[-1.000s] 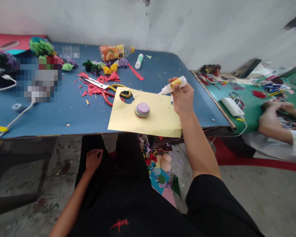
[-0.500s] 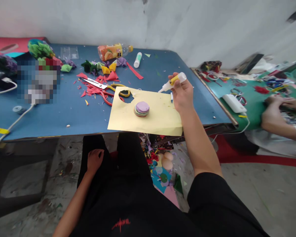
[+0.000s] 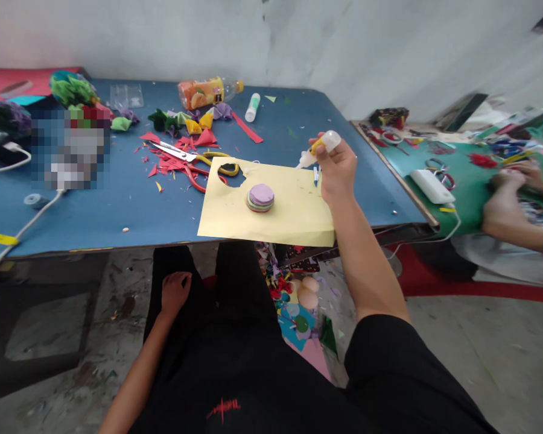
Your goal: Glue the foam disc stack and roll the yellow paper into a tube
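My right hand (image 3: 337,166) is wrapped round a small glue bottle (image 3: 329,142) with a yellow label. The bottle is tilted, its thin white nozzle pointing down and left above a yellow paper sheet (image 3: 294,208). On the sheet sits a stack of round paper discs (image 3: 260,196), lilac on top with green and red edges below. A notch is cut from the sheet's upper left part. My left hand (image 3: 175,292) rests on my thigh, holding nothing, with a gap between thumb and finger.
Scissors (image 3: 181,154) lie on red paper scraps (image 3: 167,164), beside a second, red-and-yellow handle. Behind are crumpled paper pieces (image 3: 206,120), a juice bottle (image 3: 201,92) and a glue stick (image 3: 253,107). A white cable (image 3: 31,220) crosses the left. Another person's hands (image 3: 518,175) are at the green table.
The glue bottle has turned slightly in my right hand, its nozzle shifting a little right. My left hand stays on my thigh. The disc stack has not moved.
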Action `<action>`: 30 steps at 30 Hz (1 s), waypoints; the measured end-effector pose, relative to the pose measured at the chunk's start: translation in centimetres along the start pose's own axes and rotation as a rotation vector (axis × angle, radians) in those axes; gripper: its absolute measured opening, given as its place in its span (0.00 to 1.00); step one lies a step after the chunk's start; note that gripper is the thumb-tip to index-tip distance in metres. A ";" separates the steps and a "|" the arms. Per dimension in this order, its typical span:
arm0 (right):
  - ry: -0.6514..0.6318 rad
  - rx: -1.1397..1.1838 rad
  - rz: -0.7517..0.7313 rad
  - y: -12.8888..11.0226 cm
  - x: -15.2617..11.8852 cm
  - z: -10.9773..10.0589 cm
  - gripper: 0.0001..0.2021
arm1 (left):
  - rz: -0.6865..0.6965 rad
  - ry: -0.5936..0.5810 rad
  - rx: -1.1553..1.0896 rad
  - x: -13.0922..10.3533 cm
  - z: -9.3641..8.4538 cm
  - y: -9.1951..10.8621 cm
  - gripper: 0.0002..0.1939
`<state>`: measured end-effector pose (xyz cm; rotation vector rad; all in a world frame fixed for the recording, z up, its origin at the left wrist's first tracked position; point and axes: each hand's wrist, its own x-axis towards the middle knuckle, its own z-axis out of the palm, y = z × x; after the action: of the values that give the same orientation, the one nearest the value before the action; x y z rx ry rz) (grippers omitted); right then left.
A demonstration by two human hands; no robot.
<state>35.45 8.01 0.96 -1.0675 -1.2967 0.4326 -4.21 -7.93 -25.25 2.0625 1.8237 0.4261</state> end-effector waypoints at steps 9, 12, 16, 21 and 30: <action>0.090 -0.051 0.001 -0.2 0.0 -0.2 0.21 | -0.007 0.002 0.003 0.0 0.0 0.0 0.15; 0.055 0.010 0.012 -0.3 -0.1 0.2 0.23 | -0.001 0.000 0.005 0.0 0.0 0.0 0.16; -0.032 0.024 0.024 -0.8 -0.4 0.6 0.24 | 0.008 -0.001 0.002 0.0 0.0 -0.1 0.16; -0.015 -0.126 -0.033 -1.0 -0.6 0.2 0.18 | 0.002 0.001 0.002 0.0 0.0 0.0 0.15; 0.049 -0.323 -0.094 -0.2 -0.4 -0.3 0.17 | 0.008 -0.005 0.000 0.1 0.0 -0.1 0.15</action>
<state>35.53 7.49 0.96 -1.2699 -1.3966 0.1268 -4.28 -7.85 -25.27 2.0694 1.8140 0.4229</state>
